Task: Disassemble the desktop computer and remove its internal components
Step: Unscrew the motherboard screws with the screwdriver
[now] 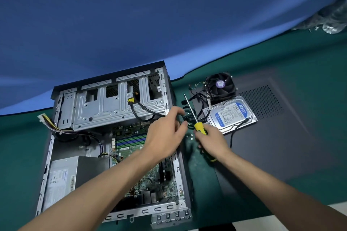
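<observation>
A dark green tabletop point(309, 65) fills the lower part of the view, and behind it a wide blue cloth backdrop point(150, 15) curves across the whole upper part. At the far right edge of the tabletop lies a crumpled heap of greyish plastic wrap point(330, 20). A pale strip of floor point(281, 221) shows at the bottom right.

The opened computer case point(112, 146) lies on its side on the left of the tabletop, its inside facing up. Its silver drive cage point(116, 103) sits at the far end, the green motherboard point(135, 146) in the middle and the grey power supply point(62, 178) at the near left. A bundle of coloured wires with a white plug point(42, 118) hangs out over the left wall of the case.

To the right of the case the dark grey side panel point(281, 137) lies flat on the tabletop. On its far left corner rest a black cooling fan point(220, 86) and, just in front of it, a hard drive point(231, 113) with a blue and white label. Black cables point(193, 116) lie tangled between the case and the hard drive, and a few small screws point(190, 136) sit on the green surface beside them.

The left hand point(165, 131) reaches over the right wall of the case, its curled fingers pinching the black cables. The right hand point(212, 140) grips the yellow handle of a screwdriver point(195, 118), whose metal shaft points away from the person.
</observation>
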Demonstrator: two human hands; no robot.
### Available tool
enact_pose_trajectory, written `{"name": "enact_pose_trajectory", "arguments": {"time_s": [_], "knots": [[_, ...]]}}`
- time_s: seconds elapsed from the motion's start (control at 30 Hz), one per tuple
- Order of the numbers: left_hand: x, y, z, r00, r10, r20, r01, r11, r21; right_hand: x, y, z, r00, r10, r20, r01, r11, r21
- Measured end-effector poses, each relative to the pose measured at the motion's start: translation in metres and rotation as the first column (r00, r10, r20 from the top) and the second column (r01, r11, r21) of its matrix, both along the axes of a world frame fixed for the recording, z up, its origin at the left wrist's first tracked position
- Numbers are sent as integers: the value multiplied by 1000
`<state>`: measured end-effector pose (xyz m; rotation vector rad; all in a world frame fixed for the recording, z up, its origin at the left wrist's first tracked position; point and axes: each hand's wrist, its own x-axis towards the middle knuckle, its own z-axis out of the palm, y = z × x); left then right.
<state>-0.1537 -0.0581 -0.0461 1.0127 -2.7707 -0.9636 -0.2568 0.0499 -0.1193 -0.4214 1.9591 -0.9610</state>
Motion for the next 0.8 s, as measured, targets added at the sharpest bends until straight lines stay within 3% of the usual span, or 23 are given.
{"name": "enact_pose_trajectory", "arguments": {"time_s": [0.1, 0.23, 0.4, 0.53, 0.6, 0.7, 0.8], "knots": [[10, 2, 1, 998, -51, -48, 46, 994, -97, -10, 2, 43, 988, 154, 25, -150, 983, -103], [16, -16, 6, 995, -53, -79, 30, 964, -264, -14, 0, 88, 920, 349, -179, -369, 924, -98], [43, -42, 1, 996, -86, -37, 65, 916, -395, 1, -14, 117, 922, 321, -217, -348, 932, -98], [76, -46, -9, 994, -108, -3, 102, 952, -289, 17, -26, 136, 983, 137, -124, -159, 968, -196], [87, -43, -17, 990, -142, 22, 144, 977, -158, 31, -31, 139, 953, 136, -270, -184, 970, -160], [97, -39, -28, 971, -214, 109, 217, 976, -18, 54, -38, 138, 768, 289, -572, -325, 945, 41], [107, -38, -41, 944, -275, 183, 258, 960, 111, 74, -43, 137, 625, 419, -658, -416, 893, 174]]}}
